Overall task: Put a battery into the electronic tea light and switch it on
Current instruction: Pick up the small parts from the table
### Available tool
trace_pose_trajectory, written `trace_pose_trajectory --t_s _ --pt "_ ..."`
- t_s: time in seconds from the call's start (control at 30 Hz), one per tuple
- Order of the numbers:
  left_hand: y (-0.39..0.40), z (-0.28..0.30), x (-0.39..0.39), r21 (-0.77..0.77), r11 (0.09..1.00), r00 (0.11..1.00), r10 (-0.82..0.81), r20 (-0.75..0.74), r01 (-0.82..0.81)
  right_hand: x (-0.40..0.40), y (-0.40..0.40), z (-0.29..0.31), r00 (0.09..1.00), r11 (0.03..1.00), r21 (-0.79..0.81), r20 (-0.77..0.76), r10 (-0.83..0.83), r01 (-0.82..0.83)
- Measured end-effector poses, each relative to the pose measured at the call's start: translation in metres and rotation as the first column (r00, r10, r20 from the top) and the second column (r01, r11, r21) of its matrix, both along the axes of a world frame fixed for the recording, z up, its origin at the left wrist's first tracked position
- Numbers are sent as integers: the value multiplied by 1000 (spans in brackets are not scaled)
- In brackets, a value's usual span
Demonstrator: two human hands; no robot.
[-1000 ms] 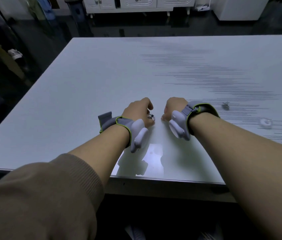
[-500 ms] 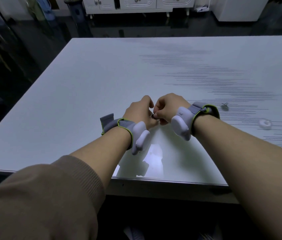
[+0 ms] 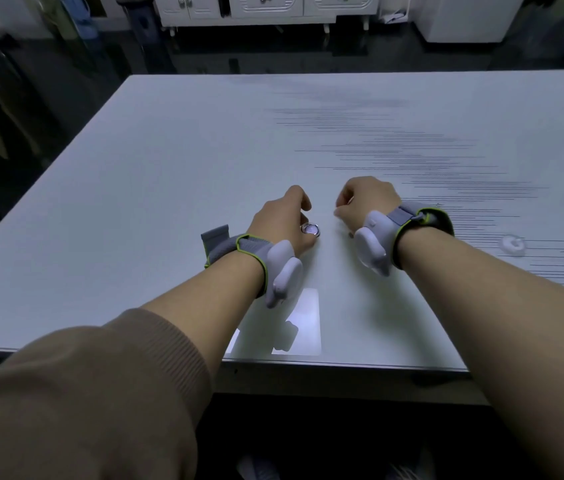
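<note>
My left hand (image 3: pixel 282 221) rests on the white table (image 3: pixel 169 168) near the front edge. Its fingers are closed around a small round tea light (image 3: pixel 310 230), whose upturned face shows a shiny silver disc like a coin battery. My right hand (image 3: pixel 363 206) is a short gap to the right of it, fingers curled in, not touching the tea light; nothing shows in its grip. Both wrists wear grey straps with white sensor pods.
A small white round part (image 3: pixel 512 244) lies on the table to the right of my right forearm. The table's front edge (image 3: pixel 343 367) runs just under my forearms. White cabinets (image 3: pixel 256 8) stand on the dark floor beyond the table.
Half a second ago my right fingers were pinched at the tea light in my left hand. They have since let go and drawn back to the right. My left hand still holds it.
</note>
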State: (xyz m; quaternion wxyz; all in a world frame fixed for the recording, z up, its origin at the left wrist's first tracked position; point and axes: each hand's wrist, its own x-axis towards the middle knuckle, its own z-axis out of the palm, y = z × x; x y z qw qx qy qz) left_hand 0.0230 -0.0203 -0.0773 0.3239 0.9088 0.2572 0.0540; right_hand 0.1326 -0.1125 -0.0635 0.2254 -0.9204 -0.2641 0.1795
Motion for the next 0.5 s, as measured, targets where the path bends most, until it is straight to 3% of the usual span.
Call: trace_pose_trajectory --t_s 0.13,0.3,0.5 --pt "-7 -3 10 10 1000 1000 -20 -11 21 18 -15 -13 991 994 -64 110 -81 88" --pt "-9 -5 15 30 999 999 -36 -18 37 25 -14 -14 996 994 -107 87 -6 15" --pt "-7 -1 15 114 988 993 -100 -66 107 19 -11 -17 994 999 -45 104 35 -31"
